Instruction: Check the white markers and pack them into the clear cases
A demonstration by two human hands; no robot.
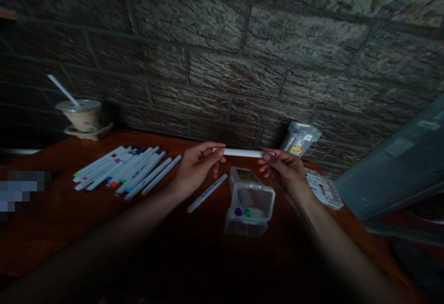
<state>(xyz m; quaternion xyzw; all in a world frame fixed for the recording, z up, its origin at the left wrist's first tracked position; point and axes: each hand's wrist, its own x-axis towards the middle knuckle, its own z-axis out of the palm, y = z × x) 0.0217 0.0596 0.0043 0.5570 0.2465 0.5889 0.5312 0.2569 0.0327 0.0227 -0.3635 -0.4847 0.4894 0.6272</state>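
A white marker with red ends (pixel 243 153) is held level above the table between my two hands. My left hand (pixel 197 163) pinches its left end, and my right hand (pixel 284 167) pinches the right end. Below them a clear plastic case (pixel 251 202) lies on its side with its open mouth facing me. Inside it rest a purple-ended marker (pixel 238 211) and a green-ended marker (pixel 247 213). A single white marker (pixel 207 193) lies on the table just left of the case.
Several white markers (pixel 121 170) lie in a spread group on the wooden table (pixel 166 248) at left. Behind them stands a lidded cup with a straw (pixel 83 114). At the back right are another clear container (pixel 301 137) and a flat, patterned pack (pixel 322 188). A brick wall (pixel 215 73) borders the table.
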